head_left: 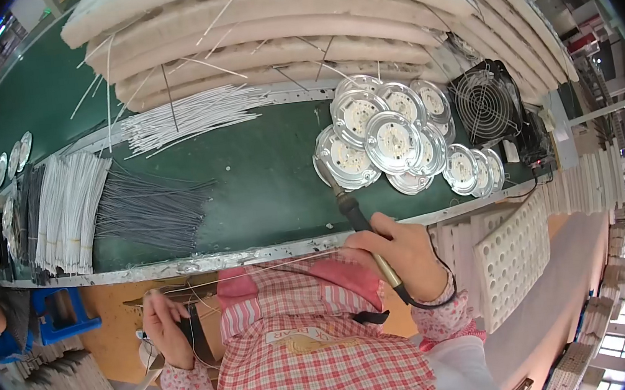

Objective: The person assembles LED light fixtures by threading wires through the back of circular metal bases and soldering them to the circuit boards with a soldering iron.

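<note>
My right hand point(404, 254) is closed around a soldering iron point(351, 210), its tip pointing up toward the round metal discs. A thin pale strand of solder wire point(259, 267) stretches from my left hand point(166, 327) across to my right hand. The left fingers are curled at its end, off the table's front edge; whether the right fingers also grip the strand is hard to make out. Closest to the iron's tip is a disc point(344, 157) in a pile of silver discs with small white boards point(393, 142).
Grey wires point(148, 206) and bundled white wires point(68, 211) lie on the green table point(264, 177), with more white wires point(188, 120) behind. A black fan point(483, 102) stands at right. Stacked foam-like slabs point(270, 23) line the back. A perforated tray point(516, 256) leans below.
</note>
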Tool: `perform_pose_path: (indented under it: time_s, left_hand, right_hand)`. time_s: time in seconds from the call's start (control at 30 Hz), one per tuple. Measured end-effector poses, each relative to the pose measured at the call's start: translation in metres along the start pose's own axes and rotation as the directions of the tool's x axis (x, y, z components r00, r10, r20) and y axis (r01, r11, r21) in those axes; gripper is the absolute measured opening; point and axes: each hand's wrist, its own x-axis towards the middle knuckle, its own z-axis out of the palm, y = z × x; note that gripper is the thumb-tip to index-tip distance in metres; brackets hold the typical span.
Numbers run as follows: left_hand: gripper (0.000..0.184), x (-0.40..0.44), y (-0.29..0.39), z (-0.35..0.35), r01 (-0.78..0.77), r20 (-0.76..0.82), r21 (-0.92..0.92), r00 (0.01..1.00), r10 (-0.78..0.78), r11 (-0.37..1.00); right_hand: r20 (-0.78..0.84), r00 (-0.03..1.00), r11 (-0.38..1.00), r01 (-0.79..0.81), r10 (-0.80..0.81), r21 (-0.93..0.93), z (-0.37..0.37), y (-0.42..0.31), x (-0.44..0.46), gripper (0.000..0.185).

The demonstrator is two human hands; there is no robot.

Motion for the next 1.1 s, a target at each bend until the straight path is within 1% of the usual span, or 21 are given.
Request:
perform_pose_path:
  time_s: [0.03,0.07,0.1,0.13,0.17,0.23,0.27,0.3,0.4,0.43,0.47,0.5,0.53,0.57,0.67,0.73,0.77,0.8,0.9,1.0,1.1]
  left_hand:
    - [0.019,-0.002,0.004,0.011,-0.010,-0.033,0.042,0.999,0.011,0.999]
    - [0.019,-0.007,0.011,0.033,-0.022,-0.064,0.085,0.998,0.027,0.996]
    - [0.026,-0.010,0.017,0.056,-0.037,-0.092,0.127,0.995,0.049,0.991]
    - [0.040,-0.012,0.017,0.074,-0.147,0.162,0.066,0.978,0.134,0.987]
    - [0.025,-0.016,0.036,0.110,-0.025,0.241,-0.088,0.969,0.046,0.996]
    - [0.019,-0.002,0.037,0.122,-0.056,0.449,-0.034,0.891,0.066,0.998]
    - [0.019,0.004,0.037,0.126,-0.076,0.545,-0.010,0.836,0.069,0.997]
    - [0.024,0.010,0.035,0.126,0.055,0.522,-0.214,0.850,0.067,0.975]
    - [0.018,0.026,0.041,0.132,-0.105,0.428,-0.023,0.898,0.105,0.994]
    - [0.016,0.023,0.049,0.156,-0.169,0.360,-0.052,0.916,0.176,0.984]
    - [0.015,0.032,0.053,0.163,-0.346,0.464,0.020,0.835,0.298,0.938]
    - [0.015,0.041,0.056,0.169,-0.517,0.568,0.068,0.723,0.393,0.853]
    - [0.016,0.050,0.057,0.175,-0.674,0.667,0.090,0.588,0.458,0.734]
    - [0.016,0.060,0.056,0.176,-0.676,0.693,0.137,0.588,0.417,0.724]
    - [0.019,0.079,0.050,0.181,-0.549,0.594,0.302,0.748,0.296,0.779]
    - [0.010,0.091,0.053,0.205,-0.589,0.597,0.281,0.726,0.342,0.758]
    - [0.008,0.095,0.056,0.221,-0.619,0.604,0.276,0.707,0.368,0.736]
    - [0.010,0.100,0.058,0.235,-0.647,0.608,0.271,0.689,0.394,0.713]
    - [0.026,0.113,0.050,0.265,-0.655,0.520,0.296,0.721,0.458,0.695]
    - [0.037,0.124,0.052,0.277,-0.628,0.569,0.368,0.735,0.368,0.685]
    - [0.035,0.132,0.044,0.281,-0.660,0.519,0.477,0.745,0.420,0.580]
  right_hand:
    - [-0.008,1.000,1.000,-0.020,0.020,-0.013,0.001,-0.001,0.002,0.014]
    - [-0.005,1.000,1.000,-0.006,0.006,0.016,0.004,-0.006,0.007,0.014]
    - [-0.006,1.000,0.999,0.009,-0.008,0.043,0.009,-0.014,0.014,0.014]
    - [-0.008,1.000,0.997,0.022,-0.021,0.068,0.015,-0.021,0.021,0.013]
    - [0.037,0.995,0.990,0.090,-0.094,0.105,0.027,-0.026,0.023,0.013]
    - [-0.018,0.989,0.985,0.148,-0.147,0.092,0.035,-0.031,0.029,0.014]
    - [-0.045,0.984,0.980,0.178,-0.175,0.085,0.035,-0.030,0.032,0.015]
    - [-0.047,0.992,0.983,0.126,-0.121,0.133,0.027,-0.023,0.031,0.015]
    - [-0.058,0.998,0.985,-0.002,0.012,0.171,0.012,-0.012,0.027,0.012]
    - [-0.089,0.996,0.981,0.016,0.002,0.194,0.017,-0.010,0.027,0.014]
    - [-0.097,0.995,0.980,0.030,-0.011,0.197,0.021,-0.008,0.029,0.015]
    - [-0.105,0.994,0.979,0.046,-0.025,0.198,0.024,-0.005,0.032,0.015]
    - [-0.114,0.993,0.978,0.064,-0.042,0.198,0.026,0.000,0.036,0.016]
    - [-0.203,0.979,0.990,0.050,-0.023,0.130,0.029,0.010,0.039,0.020]
    - [-0.391,0.919,0.990,-0.093,0.045,-0.102,0.043,0.057,0.049,0.035]
    - [-0.327,0.944,0.970,-0.114,0.039,-0.213,0.043,0.078,0.053,0.044]
    - [-0.304,0.949,0.975,-0.145,0.089,-0.170,0.048,0.088,0.048,0.047]
    - [-0.302,0.949,0.969,-0.156,0.093,-0.193,0.048,0.095,0.046,0.047]
    - [-0.296,0.949,0.952,-0.188,0.113,-0.241,0.044,0.109,0.038,0.047]
    - [-0.319,0.941,0.969,-0.177,0.116,-0.171,0.040,0.120,0.035,0.047]
    - [-0.320,0.941,0.970,-0.175,0.114,-0.169,0.037,0.125,0.031,0.049]
